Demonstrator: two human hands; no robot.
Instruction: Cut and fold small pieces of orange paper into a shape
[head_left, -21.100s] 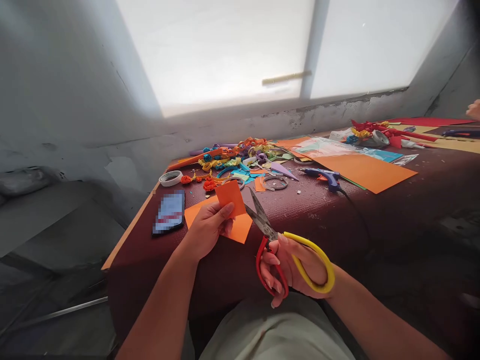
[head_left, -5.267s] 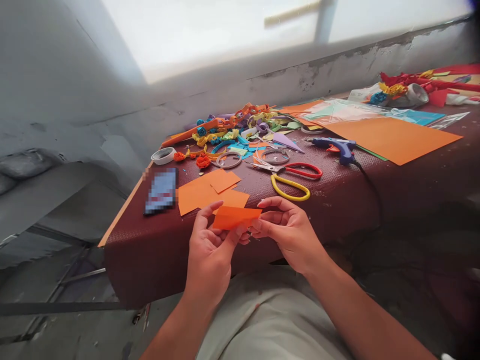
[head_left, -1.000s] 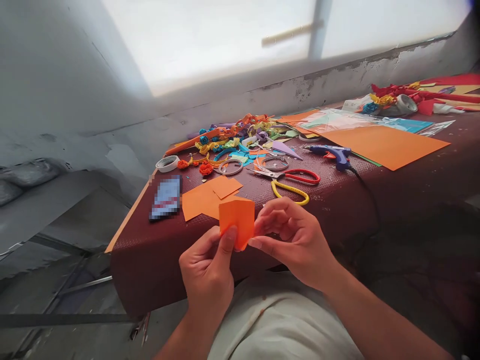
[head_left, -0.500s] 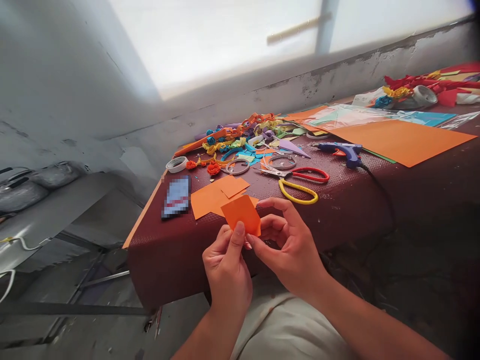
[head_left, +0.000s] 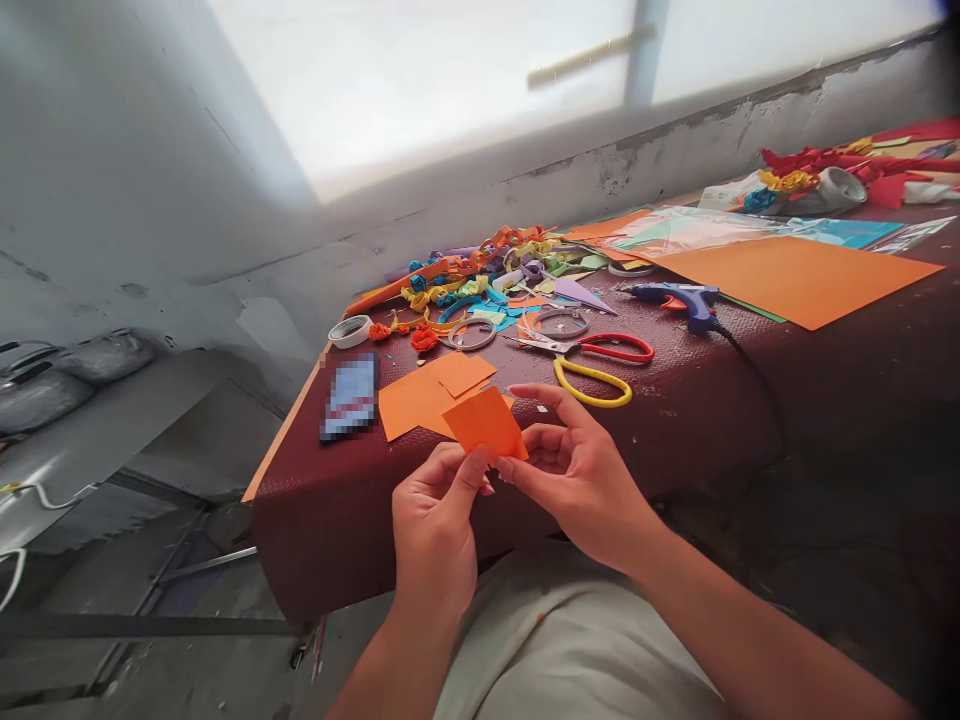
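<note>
Left hand [head_left: 435,515] and right hand [head_left: 581,470] pinch a cut orange paper square [head_left: 484,420], perhaps already creased; beyond them, another orange piece [head_left: 466,373] lies unfolded near scissors [head_left: 562,349].

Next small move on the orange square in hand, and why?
I'd probably pinch the near right corner of the orange square with the right grip and bend it inward. The left grip holds the square by its near edge, the right thumb sits beside that corner, and the scissors lie unheld.
</note>
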